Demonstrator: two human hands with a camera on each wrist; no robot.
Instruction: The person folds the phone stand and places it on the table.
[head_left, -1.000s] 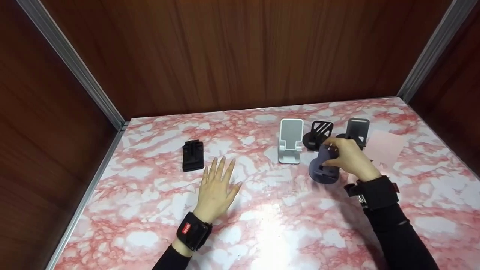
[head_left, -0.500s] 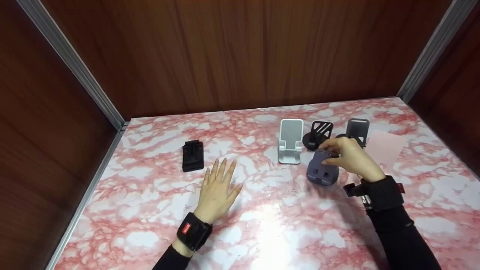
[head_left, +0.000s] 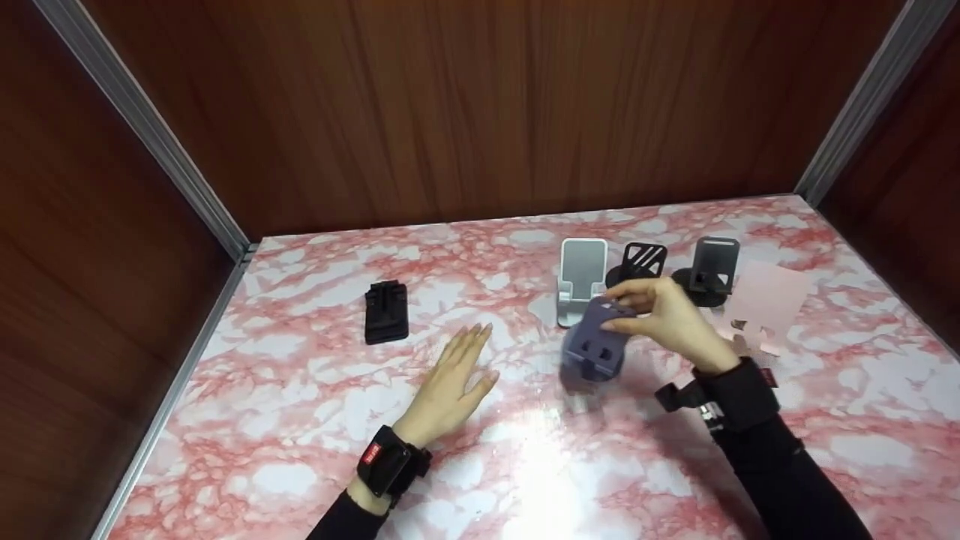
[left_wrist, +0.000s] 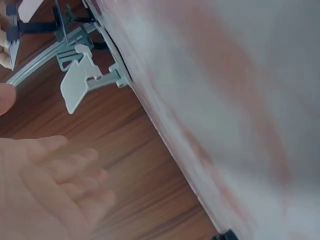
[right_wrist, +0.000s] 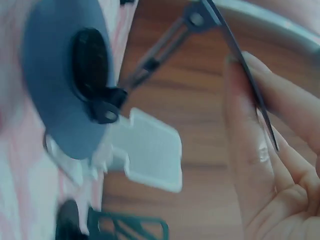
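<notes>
My right hand [head_left: 664,319] pinches the back plate of a dark purple phone stand [head_left: 598,337] between thumb and fingers. In the right wrist view, the round base [right_wrist: 50,75] of that stand and its jointed arm [right_wrist: 150,65] show, with the plate's thin edge between the thumb and fingers. It overlaps the foot of a white and grey phone stand [head_left: 583,270] in the head view. My left hand [head_left: 448,386] is held over the table at the middle left with straight fingers, holding nothing. In the left wrist view its palm [left_wrist: 45,190] shows blurred.
A folded black phone stand [head_left: 386,311] lies at the left. Behind my right hand stand a black striped phone stand [head_left: 643,259] and a dark grey one [head_left: 712,266]. A pink sheet [head_left: 772,300] lies at the right. Wood-patterned walls [head_left: 480,112] border the marbled table [head_left: 300,420].
My right hand has carried the purple phone stand leftward, and its plate has turned. The left hand has shifted slightly right and tilted.
</notes>
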